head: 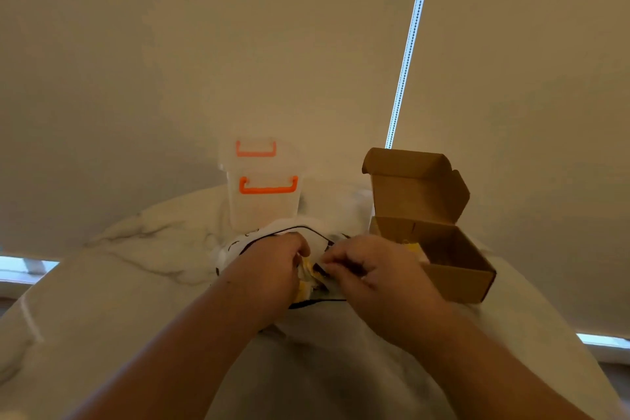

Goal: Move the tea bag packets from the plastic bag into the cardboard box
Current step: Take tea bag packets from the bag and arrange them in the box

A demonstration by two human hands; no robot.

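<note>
Marble table [136,269], white with grey veins and a rounded edge, is seen in head view and fills the lower half. Behind it nearly everything is covered by a beige blind [238,44]. A bead chain [409,44] is hung along a bright slit in it. Strips of window [24,266] are seen under the blind at lower left and lower right. The picture is soft and bent by the wide lens.

Two clear tubs [266,208] with orange handles are set at the table's far side, left of centre, one behind the other. The box [456,273], brown cardboard, is set right of centre with its lid flipped up and back. Something yellow is seen inside by its left wall, but it is too blurred to be identified.

The bag [235,249], white plastic with black lines, is laid on the table in front of the tubs, just left of the box. Whether it touches the box cannot be told. It is held open at the hands. The packets [308,271], yellow, are seen in the opening, in the gap between the two hands.

Left hand [272,266]: the fingers are curled and the bag's edge is gripped at the left of the opening. Right hand [371,274]: the fingers are curled and the tips are pinched on one of the packets. The pinch is blurred, so bag film may be caught too. The hands are nearly touching over the packets. The right hand is just beside the box's near-left wall. Both bare forearms are seen at the bottom edge.
</note>
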